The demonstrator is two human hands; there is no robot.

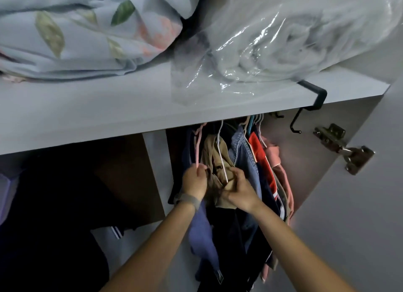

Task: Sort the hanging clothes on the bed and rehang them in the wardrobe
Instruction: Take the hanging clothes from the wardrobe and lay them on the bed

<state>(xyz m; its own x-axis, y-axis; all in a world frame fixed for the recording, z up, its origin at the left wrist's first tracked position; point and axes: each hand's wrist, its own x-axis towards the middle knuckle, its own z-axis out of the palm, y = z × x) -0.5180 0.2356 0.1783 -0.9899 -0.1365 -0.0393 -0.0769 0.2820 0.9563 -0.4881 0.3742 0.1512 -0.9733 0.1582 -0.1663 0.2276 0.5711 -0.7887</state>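
- A folded floral quilt (65, 34) is seen on the left of the wardrobe shelf (109, 108), with a clear plastic bag (272, 47) of bedding lying beside it to the right and overhanging the shelf's front edge.
- A black hook (314, 102) is clipped over the shelf's right end; a metal door hinge (344, 147) is fixed on the side panel further right.
- The left compartment below the shelf is dark, and its contents cannot be made out; a white upright divider (157, 171) separates it from the hanging section.
- The hanging section is closely packed: the garments press against one another, and open room is seen only between the pink garment (277, 158) and the right side panel.
- The left hand (195, 178), with a grey wristband (189, 199) on the wrist, is clenched around the lower end of a pink hanger (198, 143), beside a purple-blue garment (202, 232).
- The khaki garment (214, 158) hangs on a white hanger (221, 152) under the shelf, between the two hands, its fabric bunched and creased.
- The right hand (238, 190) is curled into the khaki fabric, gripping it near the hanger's lower arm.
- To the right hang a denim garment (244, 152), a red-and-navy garment (260, 158) and the pink garment, in that order, on pale hangers whose hooks are partly hidden by the shelf edge.
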